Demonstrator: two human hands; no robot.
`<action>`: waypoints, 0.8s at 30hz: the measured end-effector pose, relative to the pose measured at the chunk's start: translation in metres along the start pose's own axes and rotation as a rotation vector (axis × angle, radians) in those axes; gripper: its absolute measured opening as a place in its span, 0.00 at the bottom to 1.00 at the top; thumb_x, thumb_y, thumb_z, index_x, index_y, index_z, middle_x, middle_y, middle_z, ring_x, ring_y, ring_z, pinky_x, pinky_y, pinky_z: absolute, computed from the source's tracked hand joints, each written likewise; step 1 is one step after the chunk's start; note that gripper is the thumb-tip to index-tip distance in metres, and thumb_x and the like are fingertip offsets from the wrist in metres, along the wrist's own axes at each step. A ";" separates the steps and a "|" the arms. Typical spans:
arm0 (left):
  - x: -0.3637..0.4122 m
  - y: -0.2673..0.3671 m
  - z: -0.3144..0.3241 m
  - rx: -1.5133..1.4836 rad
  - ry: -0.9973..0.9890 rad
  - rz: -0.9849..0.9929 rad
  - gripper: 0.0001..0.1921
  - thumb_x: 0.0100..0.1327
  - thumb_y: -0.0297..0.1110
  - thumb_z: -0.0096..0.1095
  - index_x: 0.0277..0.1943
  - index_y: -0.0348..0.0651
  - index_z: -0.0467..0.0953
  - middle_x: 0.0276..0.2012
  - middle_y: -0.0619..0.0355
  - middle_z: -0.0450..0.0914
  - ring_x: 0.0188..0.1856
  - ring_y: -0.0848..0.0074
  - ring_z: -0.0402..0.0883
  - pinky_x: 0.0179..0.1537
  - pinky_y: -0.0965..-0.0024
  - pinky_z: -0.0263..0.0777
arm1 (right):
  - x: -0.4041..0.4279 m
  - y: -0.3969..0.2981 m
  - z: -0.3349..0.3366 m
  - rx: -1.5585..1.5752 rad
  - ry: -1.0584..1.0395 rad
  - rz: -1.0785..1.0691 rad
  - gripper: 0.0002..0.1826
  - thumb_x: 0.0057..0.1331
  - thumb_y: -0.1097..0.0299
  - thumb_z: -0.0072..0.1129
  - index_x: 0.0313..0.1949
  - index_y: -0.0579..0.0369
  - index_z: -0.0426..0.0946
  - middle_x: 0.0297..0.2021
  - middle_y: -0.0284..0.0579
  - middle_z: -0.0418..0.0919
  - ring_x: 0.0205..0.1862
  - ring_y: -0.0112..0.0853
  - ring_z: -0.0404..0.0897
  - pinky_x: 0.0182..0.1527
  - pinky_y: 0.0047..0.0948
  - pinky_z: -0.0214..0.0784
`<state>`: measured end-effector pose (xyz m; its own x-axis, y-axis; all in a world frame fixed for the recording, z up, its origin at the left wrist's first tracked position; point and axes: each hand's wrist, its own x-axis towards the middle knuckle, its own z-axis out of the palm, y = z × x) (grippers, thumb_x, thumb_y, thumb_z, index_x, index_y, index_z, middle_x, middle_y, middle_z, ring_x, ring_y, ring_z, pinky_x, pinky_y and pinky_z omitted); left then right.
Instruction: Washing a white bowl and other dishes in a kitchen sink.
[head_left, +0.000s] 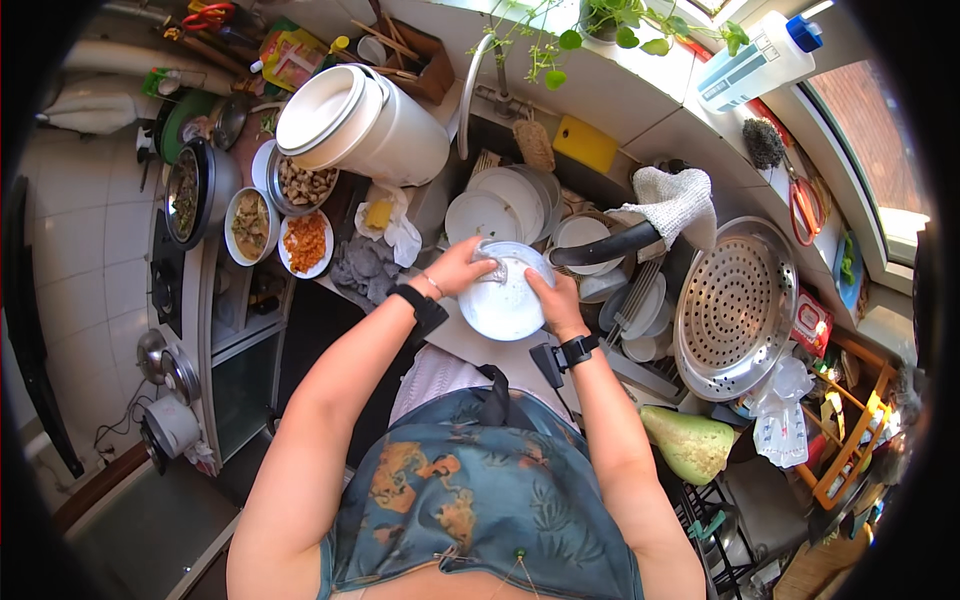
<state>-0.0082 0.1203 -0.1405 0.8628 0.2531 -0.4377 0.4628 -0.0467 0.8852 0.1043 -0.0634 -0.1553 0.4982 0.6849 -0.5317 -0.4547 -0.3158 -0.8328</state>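
Observation:
Between my hands, over the front of the sink, is a white plate or shallow dish (504, 311) with wet, milky smears on it. My right hand (556, 300) grips its right rim, thumb on top. On the upper left side, my left hand (461, 268) presses a small greyish scrubbing pad (493, 271) against the surface; the fingers partly hide it. Just beyond, stacked white plates (484, 216) lie in the sink, some with food bits on them. A black faucet hose (604, 246) with a white knitted cloth (673, 201) over it reaches in from the right.
Left of the sink stand a white bucket (409, 146), a grey rag (365, 268), a bowl of peanuts (304, 184) and a plate of orange food (304, 244). At right are a perforated steel steamer tray (735, 304), a dish rack (637, 300) and a green gourd (690, 444).

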 end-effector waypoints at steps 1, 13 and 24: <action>-0.004 -0.007 0.007 -0.042 0.089 -0.001 0.16 0.59 0.31 0.57 0.48 0.33 0.69 0.39 0.55 0.76 0.42 0.77 0.74 0.44 0.73 0.69 | 0.002 0.011 0.001 0.105 0.099 0.008 0.19 0.60 0.62 0.58 0.41 0.68 0.75 0.33 0.42 0.78 0.32 0.23 0.76 0.36 0.22 0.67; -0.023 -0.001 0.064 -0.519 0.674 -0.043 0.12 0.56 0.23 0.56 0.43 0.32 0.69 0.36 0.55 0.77 0.39 0.75 0.76 0.43 0.72 0.71 | 0.006 0.016 0.025 0.380 0.267 -0.026 0.21 0.62 0.66 0.55 0.50 0.67 0.68 0.45 0.43 0.74 0.47 0.27 0.71 0.50 0.26 0.61; -0.006 0.015 0.022 0.350 0.643 -0.335 0.18 0.63 0.45 0.48 0.38 0.34 0.72 0.31 0.38 0.76 0.36 0.45 0.74 0.37 0.54 0.68 | -0.001 0.010 0.026 -0.124 0.320 -0.098 0.18 0.61 0.64 0.53 0.44 0.68 0.72 0.36 0.51 0.78 0.39 0.33 0.76 0.44 0.29 0.66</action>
<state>-0.0020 0.0969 -0.1282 0.4302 0.8092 -0.4002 0.8050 -0.1432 0.5757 0.0798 -0.0498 -0.1593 0.7500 0.4818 -0.4532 -0.3097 -0.3495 -0.8843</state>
